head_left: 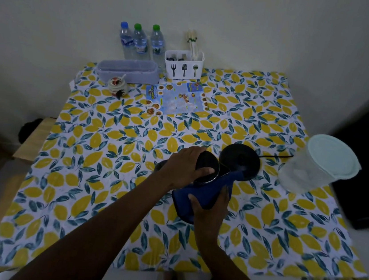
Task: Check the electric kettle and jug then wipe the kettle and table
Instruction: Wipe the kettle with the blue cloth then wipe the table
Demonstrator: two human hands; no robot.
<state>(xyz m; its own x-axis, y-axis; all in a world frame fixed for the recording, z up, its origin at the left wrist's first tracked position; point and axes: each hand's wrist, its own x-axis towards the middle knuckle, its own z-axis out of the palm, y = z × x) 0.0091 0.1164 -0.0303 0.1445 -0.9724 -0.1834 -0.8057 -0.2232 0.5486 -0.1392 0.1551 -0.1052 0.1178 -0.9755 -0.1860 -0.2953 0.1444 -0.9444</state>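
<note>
The blue electric kettle [197,195] is held tilted above the table [81,173], its long axis running toward 2 o'clock, mouth leading. Its black lid [206,165] is grasped by the left hand [182,169]; its body is clenched by the right hand [211,210]. One black base [240,161] and one jug [315,165] stand at 2 o'clock; three water bottles [141,41] at 11.

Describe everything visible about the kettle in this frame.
The kettle is off its round black base, which sits just behind it with a cord running right. Its body is covered by a blue cloth, so its material is unclear. The dark lid area and a shiny rim show at the top. The left hand grips the top; the right hand presses the cloth against its side.
</note>
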